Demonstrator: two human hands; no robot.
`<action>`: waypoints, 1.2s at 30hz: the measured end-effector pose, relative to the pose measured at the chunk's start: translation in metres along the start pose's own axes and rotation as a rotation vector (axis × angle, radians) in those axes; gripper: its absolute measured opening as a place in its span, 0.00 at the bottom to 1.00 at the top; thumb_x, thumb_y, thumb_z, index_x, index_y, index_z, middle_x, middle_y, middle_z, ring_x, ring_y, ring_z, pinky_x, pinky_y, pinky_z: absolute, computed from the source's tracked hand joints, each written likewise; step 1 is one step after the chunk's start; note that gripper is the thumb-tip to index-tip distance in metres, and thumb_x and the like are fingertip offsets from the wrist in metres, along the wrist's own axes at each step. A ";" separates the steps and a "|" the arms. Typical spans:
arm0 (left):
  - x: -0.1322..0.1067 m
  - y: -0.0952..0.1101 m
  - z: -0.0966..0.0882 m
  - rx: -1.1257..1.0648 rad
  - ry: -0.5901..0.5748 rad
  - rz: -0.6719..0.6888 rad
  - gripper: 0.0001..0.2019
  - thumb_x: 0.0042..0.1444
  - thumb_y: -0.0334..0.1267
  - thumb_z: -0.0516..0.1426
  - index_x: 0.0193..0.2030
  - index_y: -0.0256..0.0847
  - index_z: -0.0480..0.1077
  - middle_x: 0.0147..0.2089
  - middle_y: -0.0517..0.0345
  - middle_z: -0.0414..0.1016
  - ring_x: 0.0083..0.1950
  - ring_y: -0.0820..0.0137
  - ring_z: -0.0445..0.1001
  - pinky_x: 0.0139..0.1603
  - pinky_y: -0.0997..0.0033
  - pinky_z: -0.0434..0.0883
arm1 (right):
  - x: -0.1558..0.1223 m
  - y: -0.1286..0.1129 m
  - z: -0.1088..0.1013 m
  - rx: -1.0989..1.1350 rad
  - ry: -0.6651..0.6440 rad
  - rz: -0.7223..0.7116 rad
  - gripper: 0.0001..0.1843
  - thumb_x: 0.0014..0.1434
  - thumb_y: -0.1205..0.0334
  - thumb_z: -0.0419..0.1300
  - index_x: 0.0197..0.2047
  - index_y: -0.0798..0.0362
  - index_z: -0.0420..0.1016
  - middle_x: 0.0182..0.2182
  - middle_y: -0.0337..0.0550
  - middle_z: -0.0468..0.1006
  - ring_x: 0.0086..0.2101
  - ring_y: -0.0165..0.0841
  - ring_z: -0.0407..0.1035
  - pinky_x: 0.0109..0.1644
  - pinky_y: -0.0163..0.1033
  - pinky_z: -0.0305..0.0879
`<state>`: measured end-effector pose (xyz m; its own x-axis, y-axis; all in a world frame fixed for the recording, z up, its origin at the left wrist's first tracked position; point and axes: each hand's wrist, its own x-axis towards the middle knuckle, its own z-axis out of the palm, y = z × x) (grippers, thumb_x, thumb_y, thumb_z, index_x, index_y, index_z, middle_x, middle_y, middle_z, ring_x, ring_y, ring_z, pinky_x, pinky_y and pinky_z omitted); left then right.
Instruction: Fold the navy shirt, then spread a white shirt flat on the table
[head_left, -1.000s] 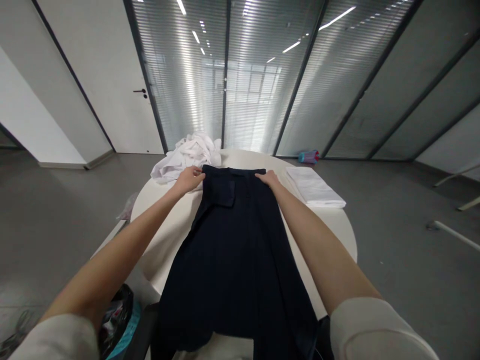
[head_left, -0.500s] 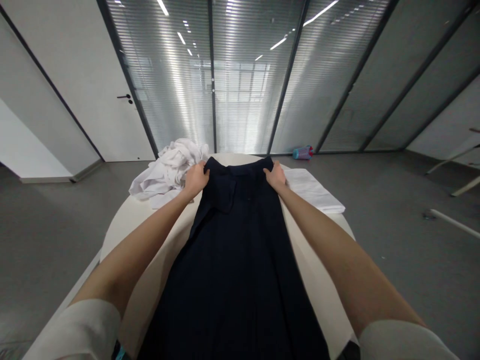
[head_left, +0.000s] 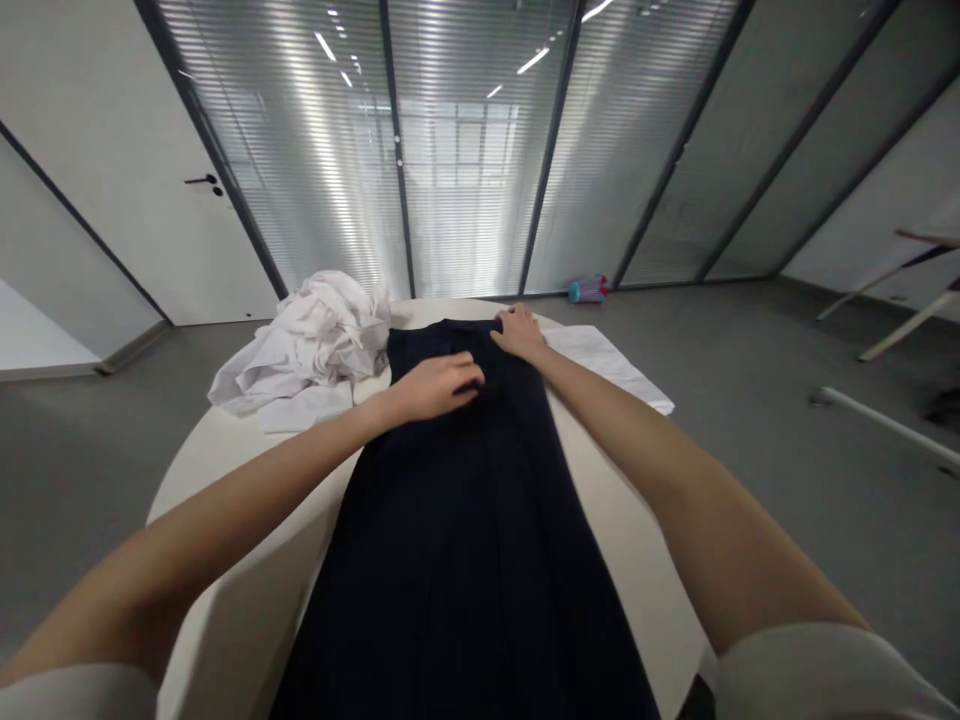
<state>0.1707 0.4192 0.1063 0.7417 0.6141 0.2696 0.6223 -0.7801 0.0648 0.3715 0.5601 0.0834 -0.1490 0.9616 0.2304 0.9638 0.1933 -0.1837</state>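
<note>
A long navy pleated skirt (head_left: 465, 560) lies flat, lengthwise, on a round white table (head_left: 630, 570), its hem running out of view towards me. My left hand (head_left: 437, 388) rests on the upper skirt below the waistband, fingers pointing right. My right hand (head_left: 519, 333) lies on the waistband's far right end, and I cannot tell whether it pinches the cloth. To the left of the skirt sits a crumpled white cloth (head_left: 304, 345), touching its edge. A folded white cloth (head_left: 600, 360) lies partly under the skirt's right side.
The table stands on a grey floor in front of a glass wall with blinds. A blue and pink bottle (head_left: 587, 289) lies on the floor by the glass. A white door (head_left: 217, 230) is at the left, and pale metal rods (head_left: 885, 425) lie at the right.
My left hand has left the waistband and moved right and towards me onto the skirt's middle. My right hand has moved slightly along the waistband. The view has shifted, and the skirt lies smoother.
</note>
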 end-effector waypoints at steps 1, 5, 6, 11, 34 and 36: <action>-0.007 0.024 -0.001 -0.045 -0.062 0.165 0.10 0.64 0.34 0.56 0.51 0.42 0.73 0.49 0.52 0.73 0.49 0.65 0.74 0.51 0.68 0.69 | -0.007 0.001 -0.005 -0.022 -0.046 -0.094 0.19 0.65 0.58 0.58 0.57 0.57 0.72 0.60 0.61 0.64 0.59 0.52 0.60 0.61 0.55 0.58; -0.042 0.117 -0.011 -0.113 -0.206 0.527 0.17 0.57 0.32 0.61 0.54 0.43 0.72 0.52 0.53 0.74 0.48 0.63 0.73 0.48 0.63 0.68 | -0.030 0.006 -0.029 -0.020 -0.196 -0.333 0.17 0.62 0.62 0.62 0.53 0.55 0.77 0.55 0.53 0.71 0.53 0.43 0.65 0.60 0.45 0.60; -0.052 0.135 -0.014 -0.136 -0.233 0.569 0.19 0.56 0.33 0.62 0.55 0.43 0.72 0.53 0.53 0.73 0.48 0.62 0.73 0.47 0.63 0.68 | -0.034 0.006 -0.035 -0.027 -0.235 -0.408 0.17 0.61 0.64 0.63 0.53 0.56 0.77 0.54 0.52 0.72 0.52 0.42 0.67 0.59 0.43 0.60; -0.090 0.186 -0.018 -0.201 -0.247 0.651 0.28 0.53 0.38 0.65 0.62 0.43 0.68 0.55 0.49 0.71 0.49 0.60 0.72 0.46 0.62 0.68 | -0.063 0.002 -0.053 -0.176 -0.414 -0.621 0.19 0.57 0.74 0.62 0.53 0.58 0.78 0.49 0.52 0.77 0.47 0.41 0.71 0.52 0.40 0.63; -0.143 0.195 0.006 -0.183 -0.083 0.359 0.10 0.66 0.32 0.54 0.50 0.40 0.74 0.48 0.49 0.74 0.46 0.64 0.74 0.48 0.63 0.71 | -0.420 0.014 -0.122 0.067 -0.582 -0.844 0.18 0.59 0.44 0.66 0.38 0.52 0.74 0.34 0.44 0.74 0.35 0.37 0.67 0.37 0.41 0.58; -0.145 0.197 0.008 -0.196 -0.062 0.335 0.10 0.69 0.32 0.51 0.48 0.39 0.74 0.46 0.51 0.74 0.43 0.67 0.75 0.46 0.66 0.73 | -0.432 0.014 -0.115 -0.004 -0.503 -0.816 0.14 0.62 0.50 0.65 0.37 0.53 0.75 0.35 0.46 0.74 0.36 0.38 0.67 0.38 0.42 0.59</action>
<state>0.1877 0.1774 0.0727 0.9130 0.3232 0.2490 0.2883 -0.9429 0.1669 0.4753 0.1250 0.0914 -0.8515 0.5020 -0.1518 0.5215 0.8408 -0.1450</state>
